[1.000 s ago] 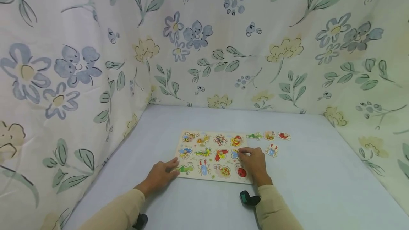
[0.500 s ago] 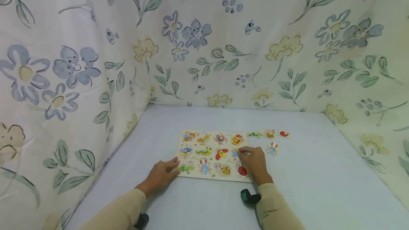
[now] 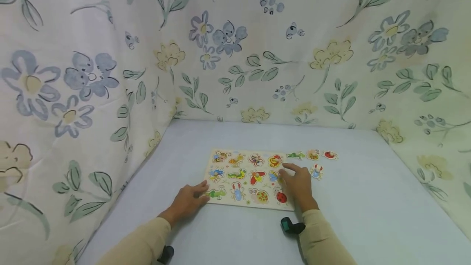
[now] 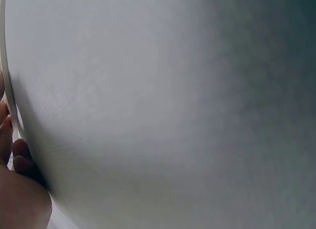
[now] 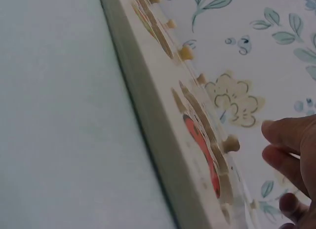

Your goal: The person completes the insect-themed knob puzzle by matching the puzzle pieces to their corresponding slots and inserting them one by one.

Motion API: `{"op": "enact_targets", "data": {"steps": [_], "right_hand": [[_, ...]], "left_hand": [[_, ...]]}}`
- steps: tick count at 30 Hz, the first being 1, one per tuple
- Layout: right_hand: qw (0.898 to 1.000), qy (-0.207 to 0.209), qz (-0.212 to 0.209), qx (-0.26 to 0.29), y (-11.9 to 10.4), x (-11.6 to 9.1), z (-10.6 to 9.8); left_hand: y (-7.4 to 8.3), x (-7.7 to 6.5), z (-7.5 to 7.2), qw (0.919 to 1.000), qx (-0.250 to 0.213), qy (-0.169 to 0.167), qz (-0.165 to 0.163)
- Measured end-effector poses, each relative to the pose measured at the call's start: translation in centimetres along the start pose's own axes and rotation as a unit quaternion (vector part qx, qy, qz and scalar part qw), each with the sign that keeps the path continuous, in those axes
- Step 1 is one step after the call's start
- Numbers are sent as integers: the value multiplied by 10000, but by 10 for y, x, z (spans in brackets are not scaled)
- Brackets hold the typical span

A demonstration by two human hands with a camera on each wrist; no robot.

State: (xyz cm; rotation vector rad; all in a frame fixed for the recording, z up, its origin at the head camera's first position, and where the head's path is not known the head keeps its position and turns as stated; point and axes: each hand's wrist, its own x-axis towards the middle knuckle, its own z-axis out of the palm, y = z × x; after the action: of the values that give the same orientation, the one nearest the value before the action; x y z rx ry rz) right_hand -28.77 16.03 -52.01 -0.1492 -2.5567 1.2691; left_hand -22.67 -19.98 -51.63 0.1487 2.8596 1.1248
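On the table lies a wooden insect peg puzzle board (image 3: pixel 245 167), with several knobbed pieces set in its upper rows. My left hand (image 3: pixel 188 201) grips its left edge; in the left wrist view, fingers (image 4: pixel 6 137) lie along that edge. My right hand (image 3: pixel 299 185) is over the board's right side, close to a blue-and-yellow winged insect piece (image 3: pixel 273 176). Thumb and forefinger are parted and hold nothing. The right wrist view shows the fingertips (image 5: pixel 269 128) apart from a wooden knob (image 5: pixel 231 143). Bottom-row pictures include a red ladybug (image 3: pixel 281 196).
Loose pieces lie at the board's right: a green grasshopper (image 3: pixel 295 155), a snail (image 3: pixel 313 154), a ladybug (image 3: pixel 330 155) and a blue beetle (image 3: pixel 317 171). A flowered curtain (image 3: pixel 235 52) hangs around the pale table (image 3: pixel 368 199).
My right hand has let go of the winged insect piece and drawn slightly away, thumb and forefinger spreading. The left hand stays at the board's edge. The head view has shifted a little.
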Motion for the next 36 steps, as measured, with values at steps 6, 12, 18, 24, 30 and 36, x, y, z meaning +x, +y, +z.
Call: {"op": "enact_targets", "data": {"steps": [6, 12, 18, 24, 30, 36], "right_hand": [[9996, 241, -109, -74, 6, 20, -15], [9989, 403, -171, -186, 13, 50, -31], [9989, 430, -136, -104, 21, 74, -37], [9997, 146, 125, -178, 26, 85, -34], [9986, -14, 199, -486, 30, 85, -30], [9974, 189, -57, -689, 35, 88, -29]], "left_hand": [[0, -3, 3, 10000, 45, -9, 22], [4, -2, -2, 9998, 54, -17, 176], [2, -1, -6, 9999, 80, -2, 73], [-2, -3, -7, 10000, 28, -94, 6], [-5, -5, -5, 9996, -101, -125, 242], [-4, -3, -5, 9994, -98, -115, 310]]}}
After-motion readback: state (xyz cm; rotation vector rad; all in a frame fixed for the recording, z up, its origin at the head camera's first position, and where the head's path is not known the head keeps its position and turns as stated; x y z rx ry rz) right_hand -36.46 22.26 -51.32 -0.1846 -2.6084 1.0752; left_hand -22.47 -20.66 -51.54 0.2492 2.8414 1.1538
